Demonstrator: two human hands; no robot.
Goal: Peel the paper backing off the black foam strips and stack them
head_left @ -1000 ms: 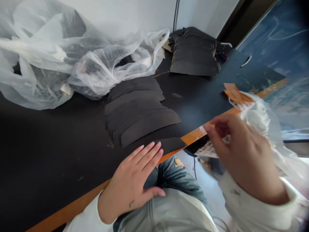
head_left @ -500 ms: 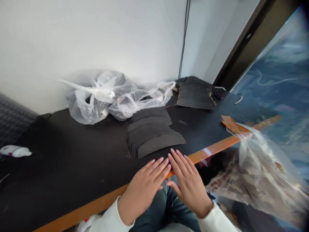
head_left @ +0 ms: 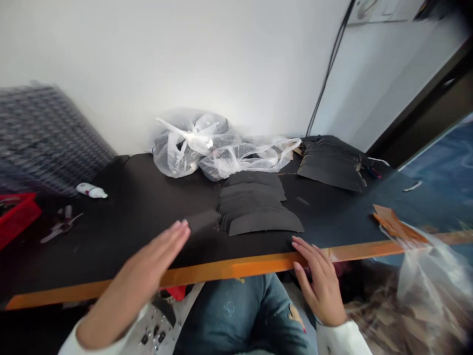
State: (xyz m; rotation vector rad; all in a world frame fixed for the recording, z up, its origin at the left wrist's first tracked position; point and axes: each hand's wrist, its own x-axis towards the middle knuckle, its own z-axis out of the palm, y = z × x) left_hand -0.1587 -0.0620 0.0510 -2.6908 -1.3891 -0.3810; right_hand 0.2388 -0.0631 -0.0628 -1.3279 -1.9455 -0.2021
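Observation:
My left hand (head_left: pixel 157 259) hovers over the left-middle of the black tabletop (head_left: pixel 148 212), fingers stretched out and holding nothing; it is a little blurred. At the table's front edge, my right hand (head_left: pixel 320 278) has its fingertips near or on the orange edge strip (head_left: pixel 254 265), fingers extended with the thumb apart. Between and beyond both hands lies a fanned stack of curved black pieces (head_left: pixel 264 219), apart from either hand. Farther back on the right is a second stack of similar black pieces (head_left: pixel 332 165).
Tied clear plastic bags (head_left: pixel 195 143) lie against the wall. At left are a white bottle (head_left: pixel 91 191), a red bin (head_left: pixel 18 217) and a dark gridded stack (head_left: pixel 48 133). A clear bag of brown scraps (head_left: pixel 424 281) hangs at the right edge.
My hands, close together at the fingertips before, are now wide apart: the left moved left over the table, the right moved right. The view has turned left, bringing the red bin in.

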